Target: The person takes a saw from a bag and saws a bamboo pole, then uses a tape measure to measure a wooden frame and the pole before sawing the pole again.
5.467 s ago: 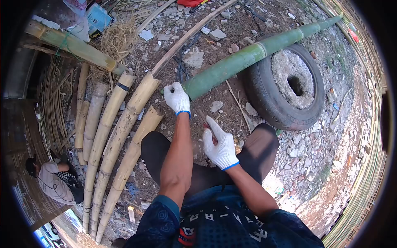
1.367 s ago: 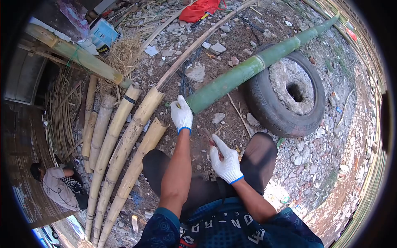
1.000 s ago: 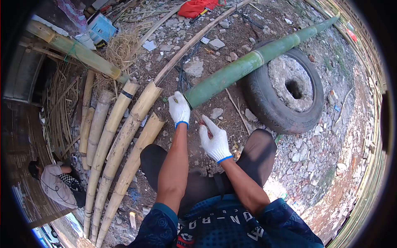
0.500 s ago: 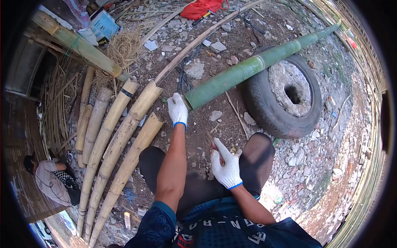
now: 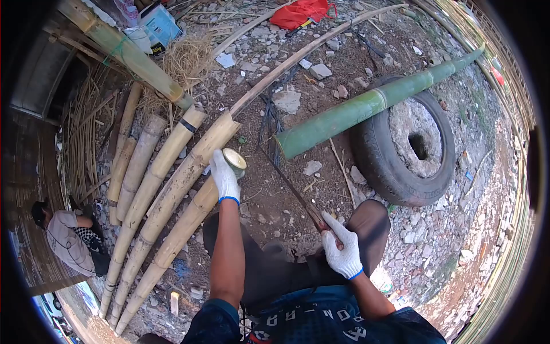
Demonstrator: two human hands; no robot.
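Observation:
My left hand [image 5: 224, 176], in a white knit glove with a blue cuff, is closed around a short green bamboo piece [image 5: 235, 160] whose pale, round cut face points up. This hand overlaps the top of a dry bamboo pole beside it. My right hand [image 5: 342, 247], gloved alike, grips the reddish handle of a long narrow blade [image 5: 292, 186] above my knee. The dark blade slants up and left, its tip near the end of a large green bamboo pole [image 5: 344, 117]. That pole rests across an old tire [image 5: 366, 149], its near end apart from both hands.
Several dry bamboo poles [image 5: 192, 152] stretch along the left. The tire's centre is filled with holed concrete [image 5: 398, 126]. Rubble and dark straps cover the ground. A red bag [image 5: 298, 14] lies at the back. A person [image 5: 71, 243] crouches at far left.
My left hand has moved from the green pole's end toward me and left, now with the short bamboo piece in it. The blade, barely visible before, shows at full length.

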